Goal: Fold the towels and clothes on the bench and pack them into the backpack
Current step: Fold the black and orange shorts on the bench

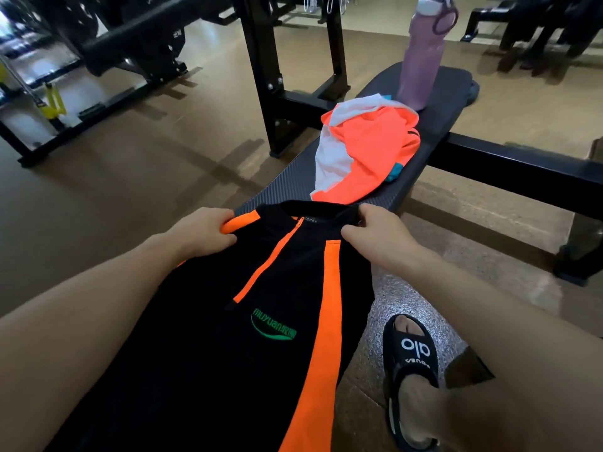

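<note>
While both hands — left hand (204, 234), right hand (380, 238) — grip it, fingers curled, the black shirt (235, 337) lies flat.

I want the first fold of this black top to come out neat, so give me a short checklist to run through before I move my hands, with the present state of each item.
1. Left hand grips the orange shoulder of the black zip-neck top with orange stripes: ok.
2. Right hand grips the opposite shoulder by the collar: ok.
3. Top lies front up and spread flat on the black padded bench: ok where visible; its hem is out of frame, cannot tell.
4. Bench space ahead free: not ok, the crumpled orange and white garment lies just beyond the collar.
5. Purple plastic water bottle upright, away from the fold: ok.
6. Backpack within reach: cannot tell, not in view.
</note>
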`<act>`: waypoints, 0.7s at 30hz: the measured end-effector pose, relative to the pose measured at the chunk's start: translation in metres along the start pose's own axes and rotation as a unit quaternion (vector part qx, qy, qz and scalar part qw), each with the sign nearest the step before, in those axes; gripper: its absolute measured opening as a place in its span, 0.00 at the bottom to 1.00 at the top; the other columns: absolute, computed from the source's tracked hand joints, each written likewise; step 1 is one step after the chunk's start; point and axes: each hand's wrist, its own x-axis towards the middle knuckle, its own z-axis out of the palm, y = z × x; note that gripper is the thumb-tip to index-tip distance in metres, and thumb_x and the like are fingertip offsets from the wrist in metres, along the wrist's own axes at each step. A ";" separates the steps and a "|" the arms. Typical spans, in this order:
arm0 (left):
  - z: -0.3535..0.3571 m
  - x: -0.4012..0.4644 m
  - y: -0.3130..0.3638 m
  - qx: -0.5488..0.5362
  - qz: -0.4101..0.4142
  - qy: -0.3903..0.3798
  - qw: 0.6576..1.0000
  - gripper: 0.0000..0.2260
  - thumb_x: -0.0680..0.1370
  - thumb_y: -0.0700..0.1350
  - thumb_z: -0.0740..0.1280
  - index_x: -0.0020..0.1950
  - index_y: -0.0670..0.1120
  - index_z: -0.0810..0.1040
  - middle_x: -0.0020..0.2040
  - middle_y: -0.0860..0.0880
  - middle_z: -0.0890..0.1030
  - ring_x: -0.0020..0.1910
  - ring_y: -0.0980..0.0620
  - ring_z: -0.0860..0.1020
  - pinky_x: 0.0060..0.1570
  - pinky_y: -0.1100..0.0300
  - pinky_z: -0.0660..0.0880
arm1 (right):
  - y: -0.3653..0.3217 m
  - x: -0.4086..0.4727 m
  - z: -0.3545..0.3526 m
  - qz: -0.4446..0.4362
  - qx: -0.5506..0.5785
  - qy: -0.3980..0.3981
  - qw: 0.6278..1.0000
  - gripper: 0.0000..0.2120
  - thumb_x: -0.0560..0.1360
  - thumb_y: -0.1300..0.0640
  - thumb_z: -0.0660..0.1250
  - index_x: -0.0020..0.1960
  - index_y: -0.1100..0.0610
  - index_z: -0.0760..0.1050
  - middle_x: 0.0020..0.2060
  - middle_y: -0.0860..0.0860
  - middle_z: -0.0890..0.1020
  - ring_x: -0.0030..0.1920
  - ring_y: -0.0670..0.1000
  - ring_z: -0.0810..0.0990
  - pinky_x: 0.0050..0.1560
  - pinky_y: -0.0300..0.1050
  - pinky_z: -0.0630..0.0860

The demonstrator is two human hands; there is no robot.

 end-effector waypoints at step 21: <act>0.063 -0.092 0.052 0.057 0.075 0.138 0.986 0.37 0.77 0.68 0.55 0.82 0.53 0.55 0.80 0.43 0.59 0.79 0.41 0.58 0.77 0.42 0.54 | 0.019 -0.003 -0.007 0.105 -0.036 -0.139 0.984 0.24 0.67 0.57 0.76 0.56 0.61 0.68 0.46 0.57 0.76 0.41 0.56 0.77 0.31 0.45 0.71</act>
